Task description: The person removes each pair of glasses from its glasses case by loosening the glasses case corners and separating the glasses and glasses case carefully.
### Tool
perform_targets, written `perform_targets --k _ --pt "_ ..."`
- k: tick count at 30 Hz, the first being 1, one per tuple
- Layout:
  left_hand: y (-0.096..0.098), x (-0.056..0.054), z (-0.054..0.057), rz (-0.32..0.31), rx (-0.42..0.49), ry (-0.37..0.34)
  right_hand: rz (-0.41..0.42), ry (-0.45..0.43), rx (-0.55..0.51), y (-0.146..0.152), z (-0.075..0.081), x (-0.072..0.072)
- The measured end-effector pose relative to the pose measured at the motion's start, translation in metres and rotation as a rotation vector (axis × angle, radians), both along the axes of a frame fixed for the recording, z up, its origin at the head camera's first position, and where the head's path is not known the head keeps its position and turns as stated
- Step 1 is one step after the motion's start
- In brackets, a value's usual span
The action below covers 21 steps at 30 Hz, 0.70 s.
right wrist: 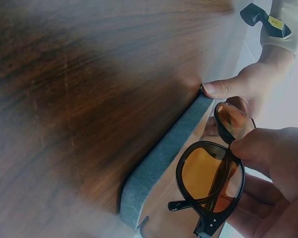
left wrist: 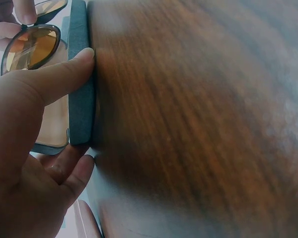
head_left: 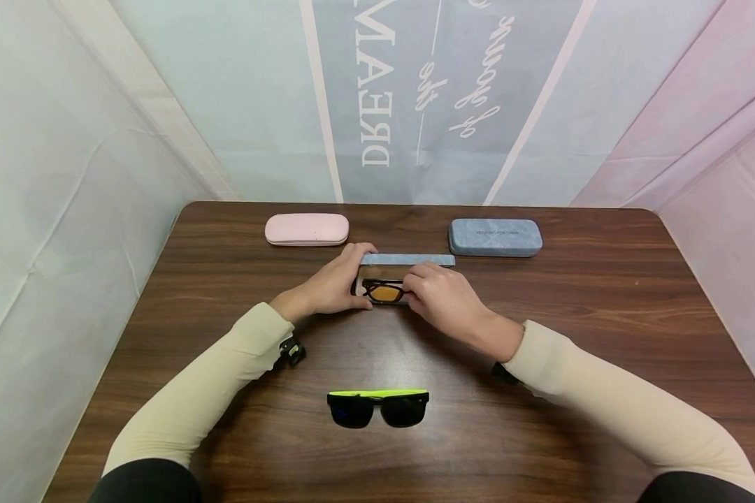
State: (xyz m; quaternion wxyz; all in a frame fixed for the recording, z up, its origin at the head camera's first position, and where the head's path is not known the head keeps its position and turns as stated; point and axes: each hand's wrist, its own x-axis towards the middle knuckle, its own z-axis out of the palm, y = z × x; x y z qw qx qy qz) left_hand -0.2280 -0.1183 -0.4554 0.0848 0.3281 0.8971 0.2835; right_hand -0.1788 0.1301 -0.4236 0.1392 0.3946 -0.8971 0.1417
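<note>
An opened blue glasses case [head_left: 409,259] lies on the table, its pale lining facing up. My left hand [head_left: 333,283] holds the case's left end, the thumb [left wrist: 69,74] over the front wall and other fingers behind the end. My right hand [head_left: 447,297] pinches glasses [right wrist: 203,171] with black frames and amber lenses near the bridge. In the right wrist view, the glasses are at the case's mouth with folded temples. How deep they sit is hard to tell.
On the wooden table [head_left: 604,349], a pink glasses case [head_left: 307,229] is at the back left and another closed blue case [head_left: 495,237] at the back right. Black sunglasses [head_left: 377,409] with lime-green temples lie near the front. A printed curtain [head_left: 277,105] hangs behind.
</note>
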Motion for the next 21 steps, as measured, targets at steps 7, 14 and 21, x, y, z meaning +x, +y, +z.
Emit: perform_targets --k 7,14,21 --pt "0.000 -0.001 -0.001 0.000 0.005 0.012 -0.012 -0.059 -0.008 0.001 0.009 0.005" --pt "0.001 -0.002 -0.001 0.008 -0.001 0.005 -0.047 -0.242 -0.034 0.005 0.016 0.009" --pt "0.001 -0.001 0.000 0.011 -0.004 -0.012 -0.058 -0.325 -0.007 0.007 0.020 0.013"
